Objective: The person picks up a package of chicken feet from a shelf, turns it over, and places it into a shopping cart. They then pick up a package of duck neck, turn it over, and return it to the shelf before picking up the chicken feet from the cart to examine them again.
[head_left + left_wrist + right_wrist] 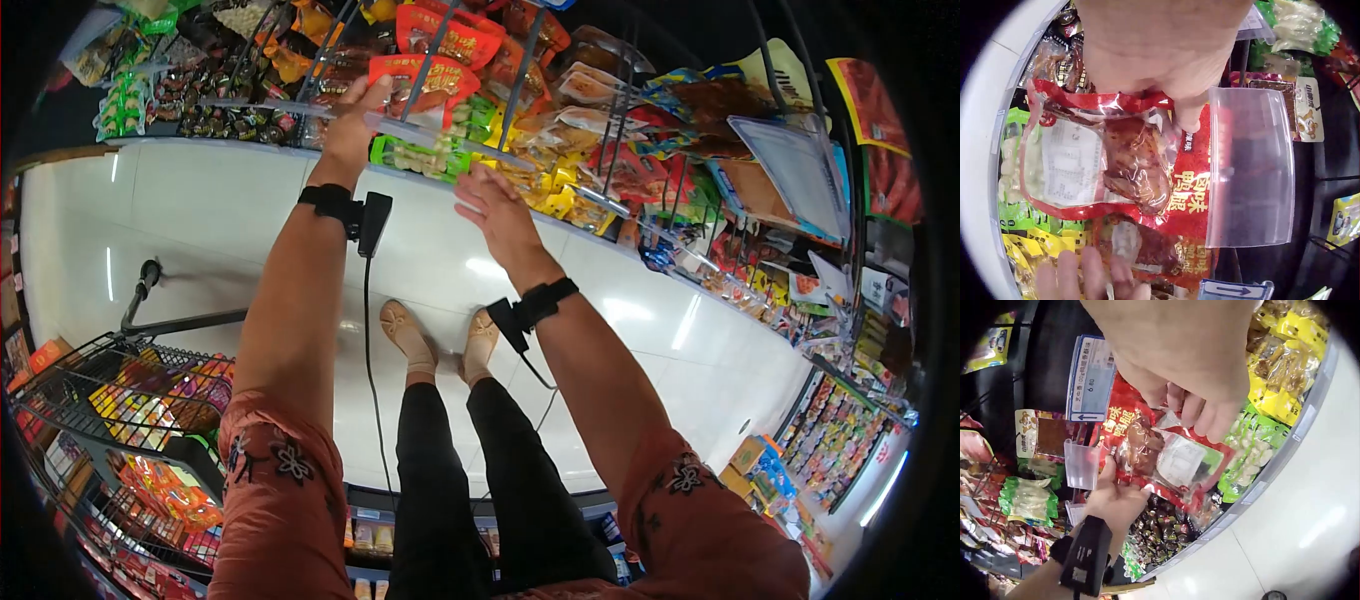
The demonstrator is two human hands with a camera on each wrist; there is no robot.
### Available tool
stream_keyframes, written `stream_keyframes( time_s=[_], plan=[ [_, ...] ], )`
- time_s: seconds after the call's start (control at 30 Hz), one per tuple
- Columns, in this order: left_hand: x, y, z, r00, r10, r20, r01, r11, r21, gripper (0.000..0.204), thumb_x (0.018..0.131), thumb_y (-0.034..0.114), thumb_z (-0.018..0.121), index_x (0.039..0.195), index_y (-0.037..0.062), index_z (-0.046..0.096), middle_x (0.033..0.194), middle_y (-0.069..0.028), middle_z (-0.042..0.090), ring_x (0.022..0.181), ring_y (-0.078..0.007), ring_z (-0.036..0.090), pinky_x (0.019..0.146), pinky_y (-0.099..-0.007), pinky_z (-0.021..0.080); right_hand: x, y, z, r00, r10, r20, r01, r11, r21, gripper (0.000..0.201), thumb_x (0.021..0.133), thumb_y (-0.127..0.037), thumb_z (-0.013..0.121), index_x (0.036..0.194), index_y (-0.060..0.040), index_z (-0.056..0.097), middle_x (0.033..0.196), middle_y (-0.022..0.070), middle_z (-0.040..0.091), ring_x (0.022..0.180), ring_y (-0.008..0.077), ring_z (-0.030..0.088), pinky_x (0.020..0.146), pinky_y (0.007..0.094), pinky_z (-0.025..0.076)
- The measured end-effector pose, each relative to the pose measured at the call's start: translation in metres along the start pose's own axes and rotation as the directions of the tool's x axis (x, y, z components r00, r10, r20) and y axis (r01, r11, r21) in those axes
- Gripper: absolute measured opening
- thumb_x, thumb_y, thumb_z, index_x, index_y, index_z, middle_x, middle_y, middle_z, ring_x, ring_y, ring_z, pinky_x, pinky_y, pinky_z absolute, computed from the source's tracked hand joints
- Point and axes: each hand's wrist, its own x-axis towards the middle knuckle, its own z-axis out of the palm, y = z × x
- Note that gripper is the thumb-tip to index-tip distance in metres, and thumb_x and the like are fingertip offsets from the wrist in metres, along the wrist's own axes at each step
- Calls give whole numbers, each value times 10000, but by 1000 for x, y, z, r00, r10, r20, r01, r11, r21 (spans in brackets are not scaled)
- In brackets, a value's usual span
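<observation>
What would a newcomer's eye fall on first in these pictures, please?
Probably the large red packet of browned meat, right at the left hand. Next, perhaps, the bright yellow packets on the shelf near the open right hand, and the loaded shopping cart at the head view's lower left.

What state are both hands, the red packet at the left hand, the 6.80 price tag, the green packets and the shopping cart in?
Left hand: gripping the red packet by its edge.
Right hand: open, near the red packet; contact unclear.
Red packet: no tear visible, meat showing.
Price tag: in its holder, readable.
Green packets: on the shelf.
Shopping cart: loaded.
</observation>
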Motion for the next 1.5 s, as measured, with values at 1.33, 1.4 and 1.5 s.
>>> stream_keyframes(
  time_s=[1.33, 1.4, 1.5],
  plan=[
    [-576, 152, -26, 887, -314, -339, 291, 949, -120, 241, 977, 206, 587, 1106, 3, 580, 833, -20, 588, 787, -103, 579, 757, -253, 498, -334, -107, 128, 794, 447, 412, -48, 722, -690, 258, 963, -167, 529, 1150, -8, 607, 757, 32, 604, 746, 130, 640, 782, 282, 537],
    [-588, 158, -37, 891, -320, -323, 320, 946, -55, 246, 976, 231, 593, 1086, 11, 585, 844, -18, 597, 798, -100, 582, 753, -249, 491, -352, -126, 148, 794, 488, 362, -122, 712, -692, 326, 953, -146, 510, 1241, 2, 547, 838, 79, 646, 775, 155, 659, 776, 303, 563],
    [-599, 193, -55, 902, -274, -333, 265, 961, -74, 293, 974, 296, 611, 1065, 17, 600, 866, -19, 617, 804, -103, 580, 742, -257, 485, -368, -140, 168, 808, 501, 309, -139, 673, -726, 327, 955, -152, 511, 1238, 8, 544, 955, 125, 664, 786, 183, 669, 762, 311, 573]
  ],
)
